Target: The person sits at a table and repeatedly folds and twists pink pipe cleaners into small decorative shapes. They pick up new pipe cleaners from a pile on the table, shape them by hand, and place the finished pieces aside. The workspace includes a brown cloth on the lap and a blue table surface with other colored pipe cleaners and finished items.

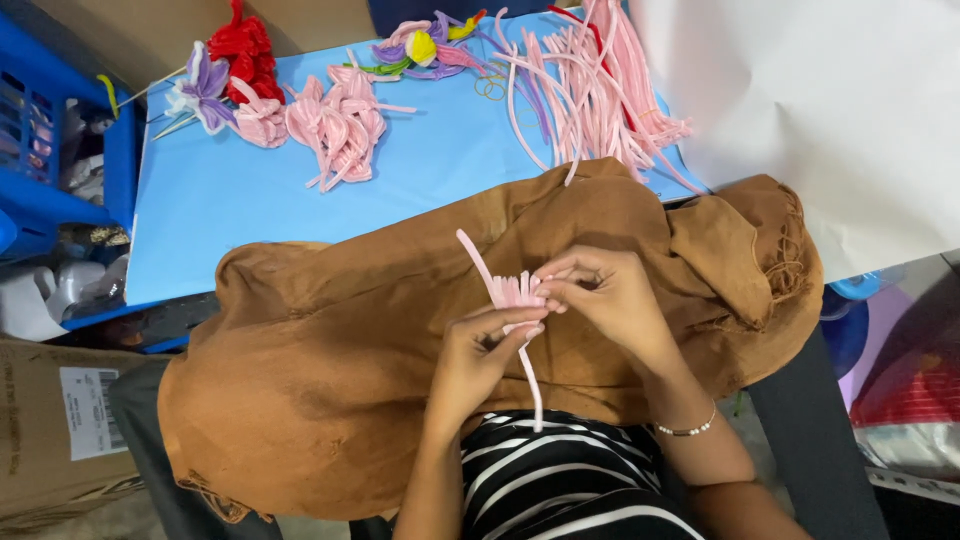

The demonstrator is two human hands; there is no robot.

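Note:
Both my hands meet over a brown cloth [330,340] draped across my lap. My left hand [480,355] pinches the lower part of a folded pink pipe cleaner [512,292], whose loose ends stick up to the left and hang down toward my striped top. My right hand [605,295] grips the folded loops from the right, fingertips pressed on them. A bead bracelet [690,428] sits on my right wrist.
A blue board [430,160] lies ahead, carrying finished pink pipe-cleaner flowers [335,125], a red and purple flower [225,65], a multicoloured flower [425,48] and a heap of loose pink pipe cleaners [600,90]. White sheet [810,110] at right, blue crate [50,130] at left, cardboard box [60,430] lower left.

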